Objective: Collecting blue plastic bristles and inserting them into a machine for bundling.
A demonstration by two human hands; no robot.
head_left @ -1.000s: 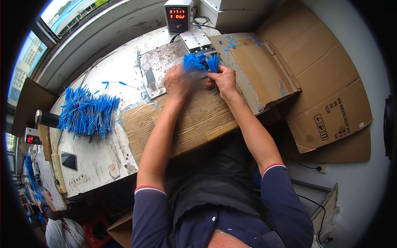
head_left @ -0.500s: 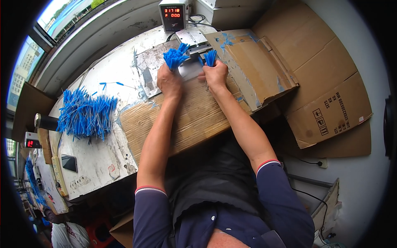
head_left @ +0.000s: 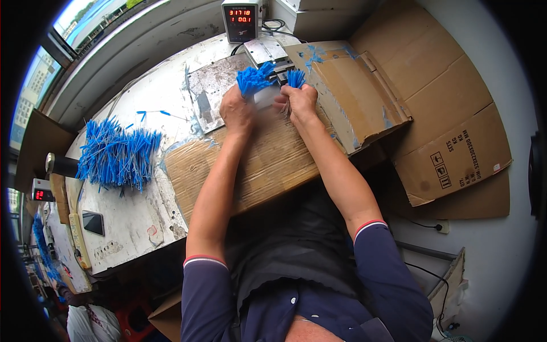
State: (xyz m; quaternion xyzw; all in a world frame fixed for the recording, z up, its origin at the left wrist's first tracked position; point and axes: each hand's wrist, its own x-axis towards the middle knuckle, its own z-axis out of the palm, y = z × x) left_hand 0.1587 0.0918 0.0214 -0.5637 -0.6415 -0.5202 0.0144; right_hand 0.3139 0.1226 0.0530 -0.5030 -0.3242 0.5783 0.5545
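Note:
A bundle of thin blue-tipped wire brushes (head_left: pixel 254 80) stands up out of my left hand (head_left: pixel 237 110), whose fingers are wrapped round it. Beside it, my right hand (head_left: pixel 300 102) is closed on a smaller bunch of the same brushes (head_left: pixel 296 78), with pale wire ends hanging below the fingers. Both hands are at a small metal machine (head_left: pixel 265 51) on the bench, the right one nearest its dark front part. Blur hides the space between my hands. On the left of the bench lies a big heap of blue-tipped wire brushes (head_left: pixel 119 154).
A counter box with red digits (head_left: pixel 241 21) stands behind the machine. Cardboard (head_left: pixel 245 176) covers the bench's front edge, and a taped cardboard box (head_left: pixel 353 91) is at the right. A phone (head_left: pixel 93 223) and a power strip (head_left: pixel 80 239) lie at the left. A few loose brushes (head_left: pixel 142 114) lie beyond the heap.
Both hands have shifted slightly to the right with their bunches. Wire ends now show under my right hand. The lower row of red digits on the counter has changed.

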